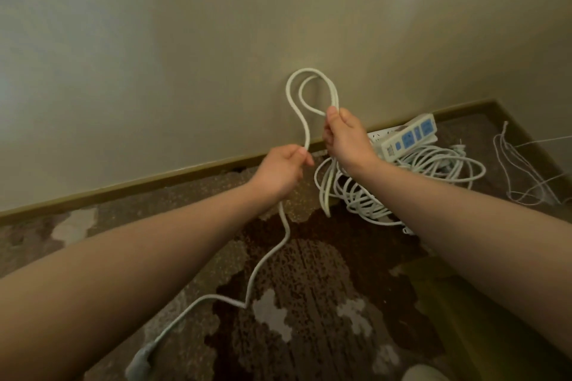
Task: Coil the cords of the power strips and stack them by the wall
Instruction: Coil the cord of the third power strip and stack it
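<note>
Standing over patterned carpet (309,272) by the wall (216,40), left hand (280,170) pinching the white cord (291,96) to feed slack, right hand (346,139) gripping gathered loops raised, keeping them together, above power strips (408,136) already piled against the baseboard.

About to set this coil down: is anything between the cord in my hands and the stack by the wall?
Nothing visible blocks it. The cord, held by the right hand and left hand, hangs beside the power strips and their loose coils at the wall.
</note>
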`<state>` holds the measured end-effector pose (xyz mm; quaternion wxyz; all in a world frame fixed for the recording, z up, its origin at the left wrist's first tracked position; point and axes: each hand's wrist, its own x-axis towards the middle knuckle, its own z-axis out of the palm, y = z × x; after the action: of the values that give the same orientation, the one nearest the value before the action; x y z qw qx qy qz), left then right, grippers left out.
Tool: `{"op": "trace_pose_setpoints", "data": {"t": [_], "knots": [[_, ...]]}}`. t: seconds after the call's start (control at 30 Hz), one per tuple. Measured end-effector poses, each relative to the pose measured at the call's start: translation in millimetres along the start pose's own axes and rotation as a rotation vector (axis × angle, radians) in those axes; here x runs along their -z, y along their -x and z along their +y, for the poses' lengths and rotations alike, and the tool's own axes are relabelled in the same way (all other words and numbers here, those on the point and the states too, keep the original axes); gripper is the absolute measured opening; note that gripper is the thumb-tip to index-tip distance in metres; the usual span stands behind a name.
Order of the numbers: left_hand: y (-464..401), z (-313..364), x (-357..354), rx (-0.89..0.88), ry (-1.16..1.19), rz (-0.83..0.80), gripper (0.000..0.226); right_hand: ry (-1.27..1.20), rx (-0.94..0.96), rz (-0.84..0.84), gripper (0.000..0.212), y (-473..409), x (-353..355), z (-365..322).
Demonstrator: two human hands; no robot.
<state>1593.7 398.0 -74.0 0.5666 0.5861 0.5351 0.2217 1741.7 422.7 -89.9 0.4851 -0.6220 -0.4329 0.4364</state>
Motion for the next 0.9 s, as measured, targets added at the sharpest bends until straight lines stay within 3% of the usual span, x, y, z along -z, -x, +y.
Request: {"op": "trace_pose_setpoints", "data": {"t": [0.2,0.33,0.53,0.7,0.9], "knots": [[-10.8,21.2,-26.4,-0.056,-0.198,0.001,0.031,0.021,-0.081,-0.012,0.036,-1.7,9.4,-12.8],[-15.2,28.2,-28.8,-0.105,-0.237,-0.032,0.031,-0.041,-0.157,-0.113,0.042,-3.4,12.1,-17.2],[-15.4,17.9,-24.0,0.148,0.154,-0.189,0.034,-0.095,-0.094,-0.125,0.038,-6.2,16.4,-18.9],[-15.7,19.4,-27.1,0.248,0.356,-0.271,0.035,-0.130,-0.098,-0.178,0.030,-0.3,13.7,-20.7],[-15.7,24.8,-34.9,0.205,0.276,-0.224,0.033,0.103,-0.105,-0.271,0.015,-0.2,13.4,-16.5]]}}
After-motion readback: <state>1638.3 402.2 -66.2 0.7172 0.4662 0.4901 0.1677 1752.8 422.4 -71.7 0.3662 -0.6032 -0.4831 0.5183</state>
